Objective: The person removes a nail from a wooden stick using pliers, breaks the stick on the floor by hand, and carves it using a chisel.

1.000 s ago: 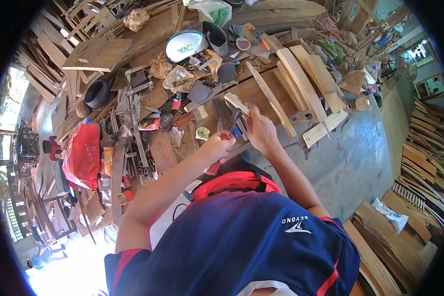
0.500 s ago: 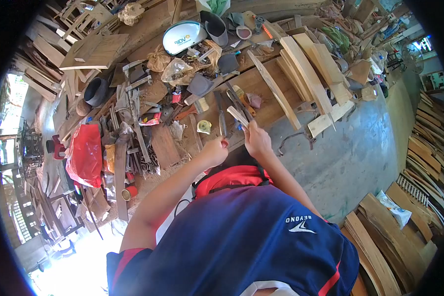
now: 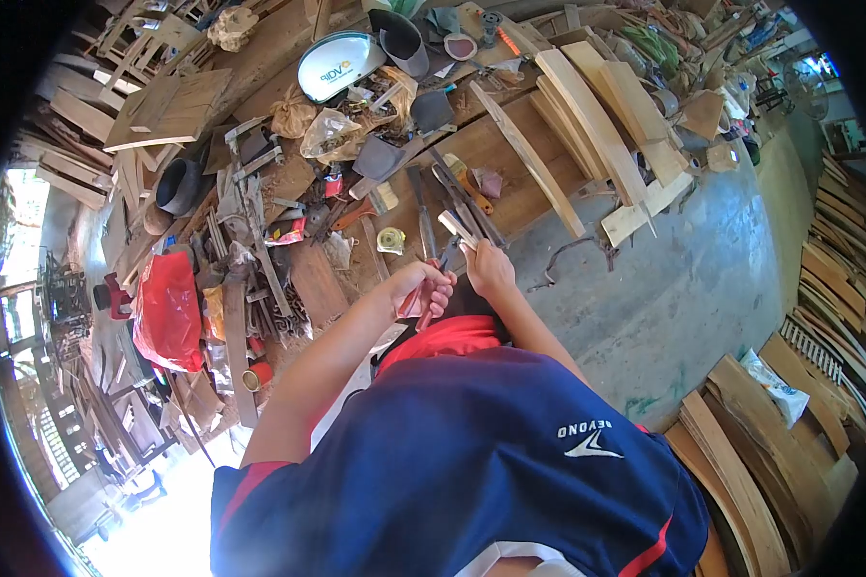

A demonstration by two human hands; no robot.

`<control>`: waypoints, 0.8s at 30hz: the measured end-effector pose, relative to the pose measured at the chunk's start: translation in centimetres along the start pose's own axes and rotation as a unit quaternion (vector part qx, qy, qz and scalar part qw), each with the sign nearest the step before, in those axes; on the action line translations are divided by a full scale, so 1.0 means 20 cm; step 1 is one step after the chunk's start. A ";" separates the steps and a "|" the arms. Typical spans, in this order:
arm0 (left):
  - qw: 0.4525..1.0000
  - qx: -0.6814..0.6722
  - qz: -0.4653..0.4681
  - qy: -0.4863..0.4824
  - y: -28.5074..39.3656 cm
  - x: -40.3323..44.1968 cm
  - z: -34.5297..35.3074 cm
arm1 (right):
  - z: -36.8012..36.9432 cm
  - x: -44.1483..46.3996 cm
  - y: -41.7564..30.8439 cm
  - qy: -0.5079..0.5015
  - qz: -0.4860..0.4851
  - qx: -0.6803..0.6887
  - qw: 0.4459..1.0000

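My left hand (image 3: 425, 291) is closed around red-handled pliers (image 3: 411, 302), palm turned partly up. The dark jaws point towards my right hand. Pinched in my right hand (image 3: 489, 268) is a pale wooden piece (image 3: 455, 227), which sticks out past the fingers. Both hands are close together in front of my waist. Just beyond them on the wooden bench lie a chisel-like tool (image 3: 423, 213), dark flat bars (image 3: 467, 207) and a roll of yellowish tape (image 3: 390, 240). A brush (image 3: 383, 198) rests further back.
A white helmet (image 3: 341, 66) and clear plastic bags sit at the back of the bench. Wooden boards (image 3: 595, 130) lie at right. On the left hangs a red bag (image 3: 167, 313) amid wood scraps. More planks (image 3: 741, 481) are stacked at lower right.
My left hand has turned over, bringing the pliers' red handles and dark jaws into sight near the wooden piece. My right hand still grips that piece. The view has shifted slightly.
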State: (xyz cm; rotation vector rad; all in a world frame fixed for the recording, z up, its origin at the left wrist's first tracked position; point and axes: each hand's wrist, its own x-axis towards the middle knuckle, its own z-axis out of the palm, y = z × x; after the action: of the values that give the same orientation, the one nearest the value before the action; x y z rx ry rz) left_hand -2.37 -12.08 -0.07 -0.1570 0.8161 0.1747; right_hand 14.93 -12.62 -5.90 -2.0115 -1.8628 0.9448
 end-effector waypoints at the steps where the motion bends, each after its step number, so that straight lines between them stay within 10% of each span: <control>1: 0.999 0.047 -0.006 -0.010 0.02 0.03 -0.06 | 0.00 0.01 0.00 -0.005 0.010 0.003 1.000; 2: 0.999 0.048 -0.007 -0.010 0.01 0.06 -0.07 | -0.01 0.01 0.00 -0.010 0.019 0.006 1.000; 3: 0.880 0.420 0.117 0.191 -0.02 0.08 -0.05 | 0.00 0.01 0.01 -0.010 0.020 0.007 1.000; 4: 0.578 0.705 0.216 0.350 -0.04 0.09 -0.04 | 0.01 0.01 0.01 -0.008 0.028 0.003 1.000; 6: 0.581 0.706 0.188 0.360 -0.01 0.10 -0.04 | 0.01 0.01 0.02 -0.003 0.036 0.000 0.999; 8: 0.777 0.565 0.075 0.267 0.03 0.11 -0.05 | -0.01 0.02 0.02 -0.007 0.036 0.005 0.999; 9: 0.778 0.565 0.074 0.266 0.04 0.12 -0.10 | -0.02 0.02 0.01 -0.007 0.037 0.005 0.999; 10: 0.960 0.275 -0.005 0.050 0.05 0.11 -0.16 | -0.02 0.01 0.01 -0.011 0.030 0.011 0.999; 11: 0.979 -0.061 -0.084 -0.173 0.05 0.12 -0.21 | -0.02 0.01 0.00 -0.014 0.024 0.018 0.999; 15: 0.990 -0.047 -0.048 -0.122 0.02 0.07 -0.08 | -0.01 0.02 0.02 0.002 0.024 0.035 0.999; 16: 0.946 0.303 0.072 0.094 0.00 0.08 -0.04 | -0.01 0.02 0.03 -0.005 0.029 0.028 0.999; 17: 0.726 0.596 0.180 0.294 -0.01 0.08 -0.01 | -0.01 0.02 0.04 -0.013 0.035 0.022 0.999; 24: 0.955 0.273 0.040 0.108 0.01 0.02 -0.01 | -0.02 0.01 0.01 -0.013 0.042 0.058 0.997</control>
State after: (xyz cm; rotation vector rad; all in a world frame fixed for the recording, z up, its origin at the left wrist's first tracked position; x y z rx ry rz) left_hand -2.38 -11.91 -0.52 0.3847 1.0610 0.0027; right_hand 15.30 -12.40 -5.78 -2.0321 -1.7064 1.0804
